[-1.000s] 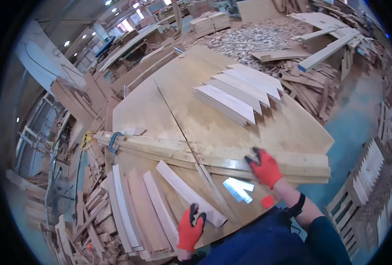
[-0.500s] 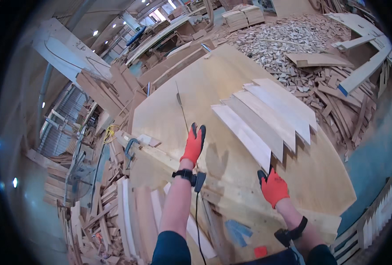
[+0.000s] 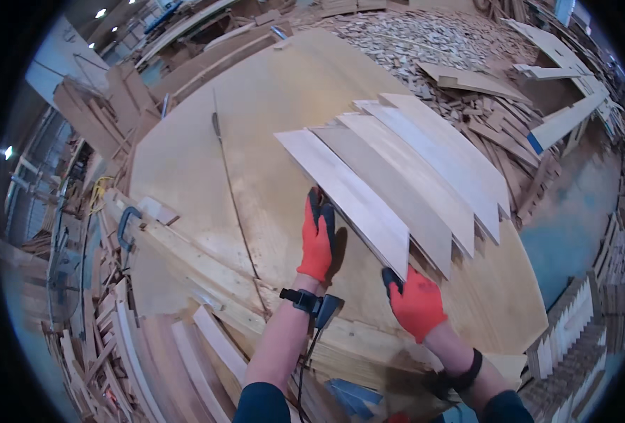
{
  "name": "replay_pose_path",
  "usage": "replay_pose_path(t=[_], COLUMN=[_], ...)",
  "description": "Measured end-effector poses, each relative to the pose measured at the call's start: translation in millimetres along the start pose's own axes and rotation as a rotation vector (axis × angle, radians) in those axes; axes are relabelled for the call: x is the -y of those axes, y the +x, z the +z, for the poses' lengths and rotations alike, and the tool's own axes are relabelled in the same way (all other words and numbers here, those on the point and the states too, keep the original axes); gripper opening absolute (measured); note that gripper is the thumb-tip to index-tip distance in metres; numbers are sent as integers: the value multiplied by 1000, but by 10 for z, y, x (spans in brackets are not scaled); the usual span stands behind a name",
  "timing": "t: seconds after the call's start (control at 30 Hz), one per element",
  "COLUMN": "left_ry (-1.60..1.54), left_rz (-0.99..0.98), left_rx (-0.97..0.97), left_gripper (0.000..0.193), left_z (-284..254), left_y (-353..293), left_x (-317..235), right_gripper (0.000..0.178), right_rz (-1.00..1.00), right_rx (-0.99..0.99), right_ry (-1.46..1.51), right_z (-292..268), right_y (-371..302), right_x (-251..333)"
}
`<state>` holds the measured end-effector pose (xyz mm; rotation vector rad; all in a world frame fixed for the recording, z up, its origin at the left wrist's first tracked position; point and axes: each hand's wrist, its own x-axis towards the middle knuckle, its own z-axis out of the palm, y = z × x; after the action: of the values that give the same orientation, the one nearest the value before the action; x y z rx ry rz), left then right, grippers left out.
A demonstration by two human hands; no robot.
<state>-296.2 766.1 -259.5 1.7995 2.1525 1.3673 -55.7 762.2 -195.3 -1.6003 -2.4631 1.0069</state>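
Several pale wooden boards [image 3: 429,183] with pointed, slanted ends lie side by side, overlapping, on a large wooden table top [image 3: 185,162]. My right hand [image 3: 416,304], in a red glove with black fingertips, grips the near pointed end of the leftmost board [image 3: 354,197]. Its thumb shows at the left of the tip; the fingers are hidden by the board. My left hand [image 3: 317,243], gloved alike, is beside that board's left long edge. Its fingers stretch forward, close to the edge; whether they touch it I cannot tell.
A dark cable [image 3: 231,190] crosses the table to the left. A blue-green clamp [image 3: 125,227] sits at the table's left edge. Long boards [image 3: 185,366] lean at lower left. Offcuts [image 3: 425,46] are heaped beyond the table, and stacked wood pieces [image 3: 570,324] stand at right.
My left hand has moved right, to the leftmost board's edge. My right hand stays at its near tip, with more of the fingers now behind it. The view has shifted down and right.
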Motion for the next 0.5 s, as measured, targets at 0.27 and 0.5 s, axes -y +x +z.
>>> replay_pose_path(t=[0.27,0.5], left_ry=[-826,-730], left_rz=[-423,-282], left_rx=[-101,-154], left_gripper=[57,59], left_z=[79,184], left_y=[-100,-106], left_x=[-7,128], right_gripper=[64,57], right_rz=[148,44], right_rx=[-56,-226], right_ry=[199,131], right_z=[-232,-118], right_y=[-373,-13], right_x=[-213,-615])
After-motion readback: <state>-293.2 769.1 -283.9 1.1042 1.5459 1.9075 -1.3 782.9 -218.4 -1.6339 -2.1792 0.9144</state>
